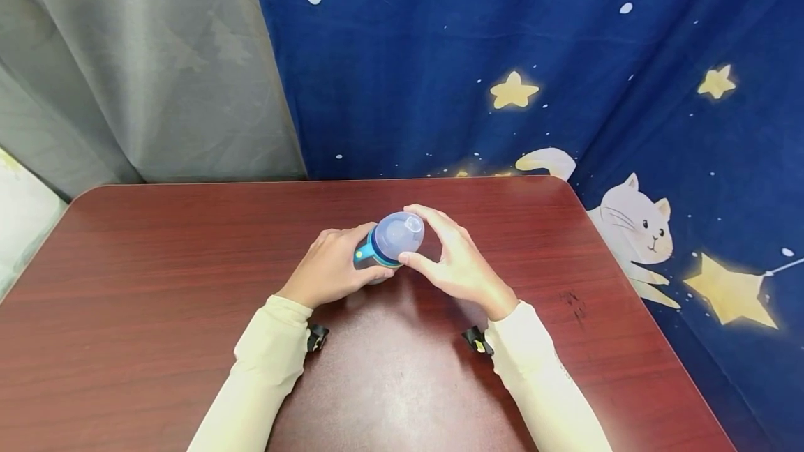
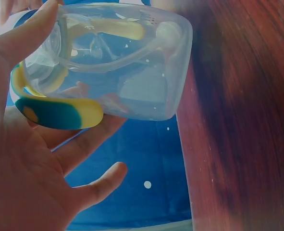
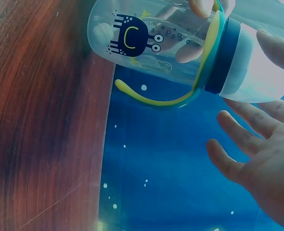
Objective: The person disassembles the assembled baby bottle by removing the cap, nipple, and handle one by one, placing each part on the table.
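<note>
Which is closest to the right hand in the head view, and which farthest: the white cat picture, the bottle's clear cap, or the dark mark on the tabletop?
From the right hand:
1. Clear cap: on its left, between thumb and fingers.
2. Dark mark: to its right, on the tabletop.
3. White cat picture: farther right, past the table edge.

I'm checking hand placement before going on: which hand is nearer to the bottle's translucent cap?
Right. The right hand is at the translucent cap, thumb and fingers on opposite sides of it; the left hand holds the bottle lower down.
</note>
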Tool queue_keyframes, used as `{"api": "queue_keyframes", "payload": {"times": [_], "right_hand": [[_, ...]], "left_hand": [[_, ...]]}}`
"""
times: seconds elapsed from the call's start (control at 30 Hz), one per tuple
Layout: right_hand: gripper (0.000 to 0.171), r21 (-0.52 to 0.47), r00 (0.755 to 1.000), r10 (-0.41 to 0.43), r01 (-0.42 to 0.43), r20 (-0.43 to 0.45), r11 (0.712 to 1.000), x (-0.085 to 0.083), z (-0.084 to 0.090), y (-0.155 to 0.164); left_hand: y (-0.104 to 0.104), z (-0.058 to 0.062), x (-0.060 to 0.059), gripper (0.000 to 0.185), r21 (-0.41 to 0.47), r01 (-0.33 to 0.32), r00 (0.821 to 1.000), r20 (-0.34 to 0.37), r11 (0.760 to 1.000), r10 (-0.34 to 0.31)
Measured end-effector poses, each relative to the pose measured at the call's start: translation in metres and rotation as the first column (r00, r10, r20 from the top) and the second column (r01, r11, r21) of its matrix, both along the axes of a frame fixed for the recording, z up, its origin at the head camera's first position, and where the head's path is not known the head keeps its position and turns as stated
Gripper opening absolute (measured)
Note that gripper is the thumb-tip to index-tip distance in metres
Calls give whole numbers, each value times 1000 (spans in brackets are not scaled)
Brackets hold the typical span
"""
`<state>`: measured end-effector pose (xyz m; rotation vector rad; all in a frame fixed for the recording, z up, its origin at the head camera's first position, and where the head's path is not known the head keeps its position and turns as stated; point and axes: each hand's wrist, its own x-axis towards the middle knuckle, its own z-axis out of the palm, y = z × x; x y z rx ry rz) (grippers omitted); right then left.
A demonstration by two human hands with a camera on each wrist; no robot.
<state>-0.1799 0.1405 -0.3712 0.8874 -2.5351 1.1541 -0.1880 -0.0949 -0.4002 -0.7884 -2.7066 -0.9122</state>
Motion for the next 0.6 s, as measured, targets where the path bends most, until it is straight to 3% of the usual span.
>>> {"api": "queue_keyframes", "payload": {"times": [0.27,0.6], "right_hand": [[64,52,994,-97,100,-49,994,3,1,-5],[66,-80,987,-137,130,-81,988,3,6,-1]], "left_hand": [[0,-1,0,61,-3,-21,1000,-16,1000,21],[-4,-1,-2,63,3,-32,999,-5,999,32]]}}
